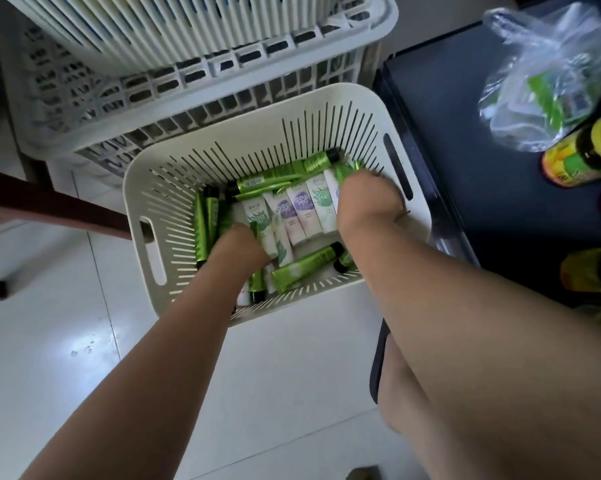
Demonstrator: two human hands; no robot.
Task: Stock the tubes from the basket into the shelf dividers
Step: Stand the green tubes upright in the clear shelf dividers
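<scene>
A cream slotted basket [406, 140] stands on the floor, holding several tubes. Green tubes [202, 230] lie at its left side and near edge, white tubes with purple or green labels [302, 209] lie in a row in the middle. My left hand [236, 249] is down among the tubes at the lower left, fingers curled and hidden under the back of the hand. My right hand [365, 199] reaches to the far right corner, its fingers around a green tube [344, 173]. No shelf dividers are in view.
Larger white crates [195, 74] are stacked just behind the basket. A dark low surface [465, 161] to the right carries a clear plastic bag [548, 81] and yellow-green bottles [583, 154]. A brown rail [49, 206] crosses at the left. My foot in a sandal [399, 386] stands on pale tiles.
</scene>
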